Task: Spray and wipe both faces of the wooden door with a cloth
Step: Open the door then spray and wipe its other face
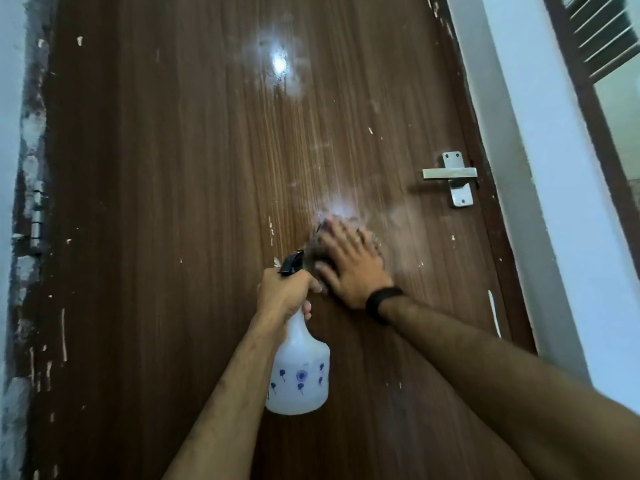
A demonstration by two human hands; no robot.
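Observation:
A dark brown wooden door (194,188) fills the view, with wet sheen and streaks down its middle. My left hand (282,294) grips the neck of a white spray bottle (299,375) with blue flower prints and a black trigger head (291,263), held close to the door. My right hand (349,261) lies flat on the door and presses a dark cloth (317,242) against the wood; most of the cloth is hidden under the fingers. A black band sits on the right wrist.
A metal lever handle (450,174) is on the door's right side, above and right of my right hand. Hinges (36,216) and a chipped frame run down the left edge. A white wall (540,202) and a louvred window (602,32) stand at right.

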